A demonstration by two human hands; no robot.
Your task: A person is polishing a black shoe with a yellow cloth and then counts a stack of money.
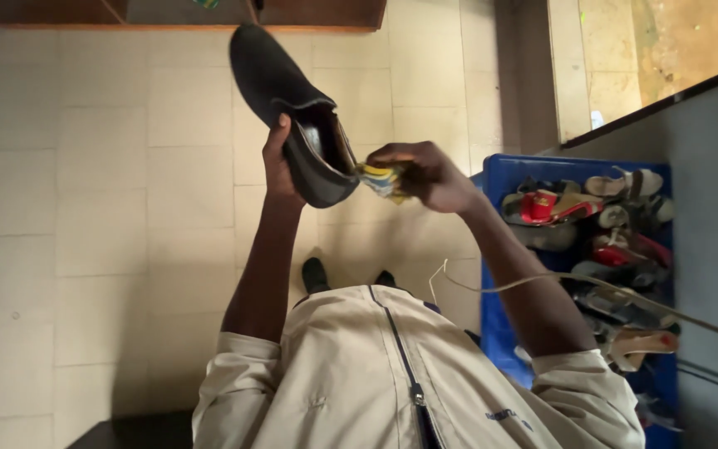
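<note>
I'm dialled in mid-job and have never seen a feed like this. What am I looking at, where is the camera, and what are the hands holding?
There is no machine: one camera worn on a person's head looks straight down at their own two bare hands. The left hand holds a black slip-on shoe up by its heel, opening facing the person. The right hand pinches a yellow and blue sponge-like pad against the shoe's heel edge. Below is a pale tiled floor. On the right stands a blue plastic crate filled with mixed sandals and shoes.
</note>
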